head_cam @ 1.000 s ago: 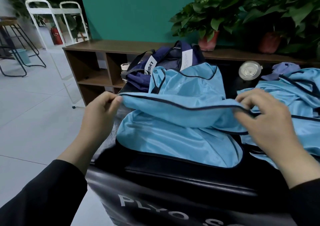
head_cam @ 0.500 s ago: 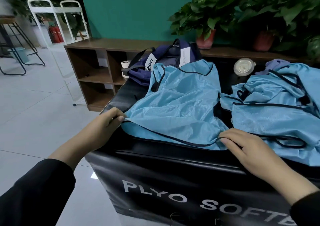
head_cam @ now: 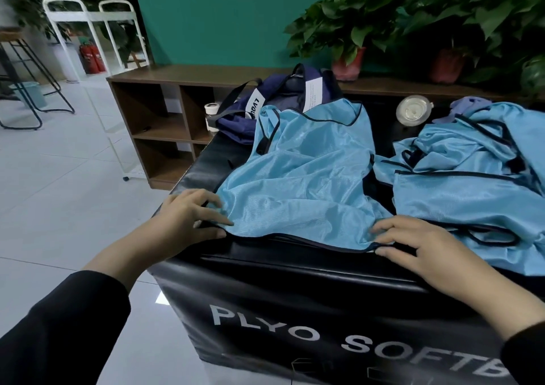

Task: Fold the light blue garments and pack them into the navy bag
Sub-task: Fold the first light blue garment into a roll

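A light blue vest [head_cam: 303, 178] with dark trim lies spread on the black padded box [head_cam: 265, 275]. My left hand [head_cam: 188, 219] pinches its near left hem corner between thumb and fingers. My right hand [head_cam: 413, 243] holds the near right hem corner, thumb under the edge and fingers on the cloth. Behind the vest, at the box's far edge, the navy bag [head_cam: 280, 95] stands open. A rumpled pile of more light blue garments [head_cam: 472, 187] lies to the right.
A brown shelf unit [head_cam: 153, 119] with potted plants [head_cam: 348, 27] runs behind the box. A clear lidded cup [head_cam: 414, 110] and a purple cloth [head_cam: 469, 104] sit at the far right. A small bottle [head_cam: 211, 116] stands left of the bag. Tiled floor lies to the left.
Both hands have brought the vest's hem down from a raised fold and pulled it toward me, so the vest now lies flat on the box.
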